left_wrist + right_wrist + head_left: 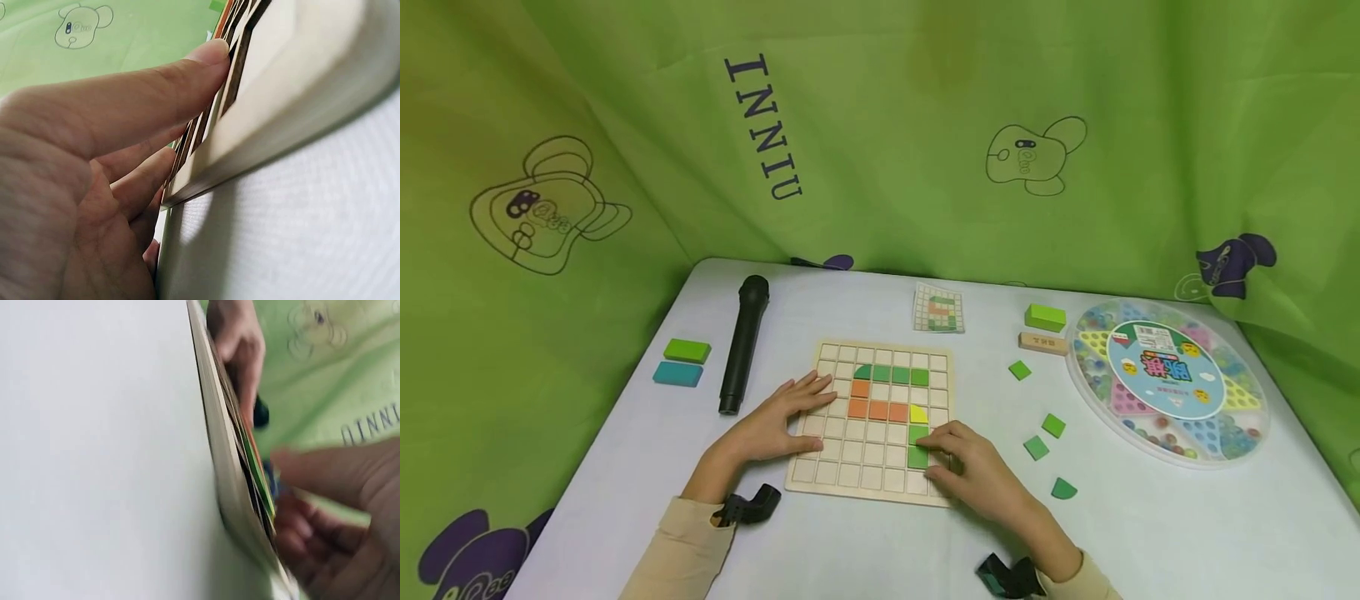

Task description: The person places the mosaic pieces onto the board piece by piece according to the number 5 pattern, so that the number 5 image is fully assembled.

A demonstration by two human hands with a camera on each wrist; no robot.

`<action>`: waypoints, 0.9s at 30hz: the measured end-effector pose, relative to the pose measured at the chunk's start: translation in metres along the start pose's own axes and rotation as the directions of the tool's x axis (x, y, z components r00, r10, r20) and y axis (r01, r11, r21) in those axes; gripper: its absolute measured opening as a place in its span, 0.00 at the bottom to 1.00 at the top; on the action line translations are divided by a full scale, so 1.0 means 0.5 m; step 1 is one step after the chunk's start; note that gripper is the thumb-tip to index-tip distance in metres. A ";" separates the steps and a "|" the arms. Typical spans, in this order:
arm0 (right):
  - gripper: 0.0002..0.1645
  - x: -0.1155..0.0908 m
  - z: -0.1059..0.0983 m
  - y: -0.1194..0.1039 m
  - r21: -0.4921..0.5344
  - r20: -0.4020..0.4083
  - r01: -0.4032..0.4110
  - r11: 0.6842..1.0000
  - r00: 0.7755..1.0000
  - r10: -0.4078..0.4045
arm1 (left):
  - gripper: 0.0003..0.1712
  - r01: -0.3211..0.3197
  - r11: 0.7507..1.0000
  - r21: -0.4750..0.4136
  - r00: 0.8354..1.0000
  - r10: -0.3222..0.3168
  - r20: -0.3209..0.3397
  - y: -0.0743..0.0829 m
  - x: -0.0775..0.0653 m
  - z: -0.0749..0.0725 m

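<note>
A wooden grid board lies on the table, with green, orange and yellow tiles in some of its squares. My left hand rests on the board's left side, fingers spread; in the left wrist view the thumb lies over the rim. At the board's lower right, my right hand has its fingertips right at a green square tile. Another green tile and a yellow tile sit above it. Thumb and fingers of the right hand stand apart in the right wrist view, blurred.
Several loose green tiles lie right of the board. A pattern card is behind it. A black microphone and green and teal blocks lie left. At right are a green block, wooden block and round game box.
</note>
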State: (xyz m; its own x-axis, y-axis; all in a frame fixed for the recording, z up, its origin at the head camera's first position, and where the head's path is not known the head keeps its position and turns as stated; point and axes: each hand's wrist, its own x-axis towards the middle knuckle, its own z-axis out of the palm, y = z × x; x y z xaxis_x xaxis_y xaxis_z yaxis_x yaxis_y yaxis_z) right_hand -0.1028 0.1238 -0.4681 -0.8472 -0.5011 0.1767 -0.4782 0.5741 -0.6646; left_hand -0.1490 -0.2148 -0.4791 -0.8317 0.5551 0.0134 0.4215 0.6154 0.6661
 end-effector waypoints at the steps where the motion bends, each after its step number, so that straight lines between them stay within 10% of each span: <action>1: 0.20 -0.003 -0.009 0.002 0.009 0.001 -0.019 1.000 1.000 0.019 | 0.44 -0.002 1.000 -0.002 1.000 0.002 -0.001 -0.001 0.000 0.002; 20: 0.26 -0.206 -0.173 0.097 -0.128 -0.201 -0.323 0.938 0.934 0.295 | 0.44 -0.003 1.000 -0.004 1.000 0.003 0.006 0.004 0.001 -0.001; 27: 0.21 -0.229 -0.163 0.133 -0.099 -0.211 -0.263 0.960 0.948 0.238 | 0.44 0.006 1.000 0.001 1.000 -0.006 0.006 0.000 0.001 -0.001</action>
State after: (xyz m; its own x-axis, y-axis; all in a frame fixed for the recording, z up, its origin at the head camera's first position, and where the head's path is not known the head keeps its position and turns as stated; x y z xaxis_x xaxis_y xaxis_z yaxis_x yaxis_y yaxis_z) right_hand -0.0564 0.2722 -0.4732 -0.9659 -0.2017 0.1621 -0.2587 0.7468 -0.6126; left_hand -0.1495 -0.2148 -0.4787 -0.8321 0.5546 0.0050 0.4167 0.6192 0.6655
